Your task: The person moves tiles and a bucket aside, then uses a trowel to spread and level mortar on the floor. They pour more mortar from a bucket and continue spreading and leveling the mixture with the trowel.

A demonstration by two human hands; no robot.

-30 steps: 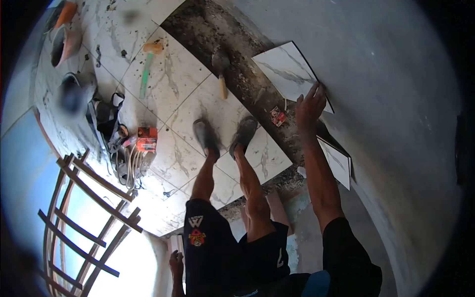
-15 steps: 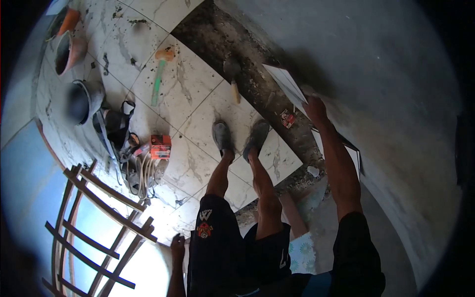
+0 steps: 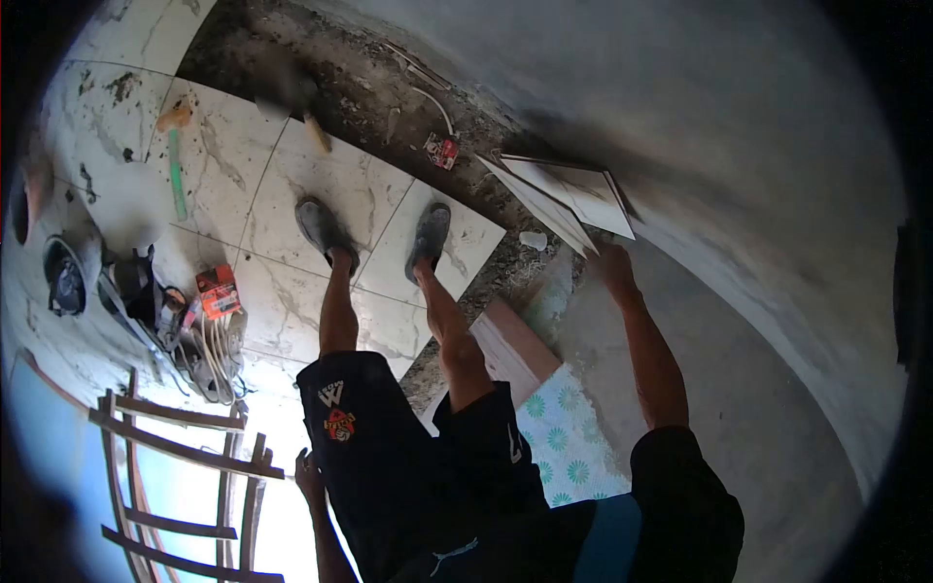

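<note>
My right hand (image 3: 612,269) is closed on the near end of a narrow cut tile strip (image 3: 540,208), held on a slant near the wall. Just beyond that strip, a second white tile piece (image 3: 579,190) leans at the wall's foot. My left hand (image 3: 309,476) hangs low beside my shorts, fingers loosely curled, with nothing visible in it. A trowel (image 3: 318,134) with a wooden handle lies at the edge of the bare dirt strip; a blur covers its blade. On the laid tiles is a mallet (image 3: 176,160) with a green handle.
A red packet (image 3: 441,151) and a white lump (image 3: 533,240) lie on the dirt. Left of my feet are an orange-red box (image 3: 218,291), coiled cable (image 3: 222,355) and a bucket (image 3: 70,274). A wooden frame (image 3: 185,437) stands at lower left. Patterned sheet (image 3: 566,437) covers some floor.
My view has turned, so the floor things appear farther left. The tile strip in my right hand has swung lower in view, and the piece by the wall now shows more fully.
</note>
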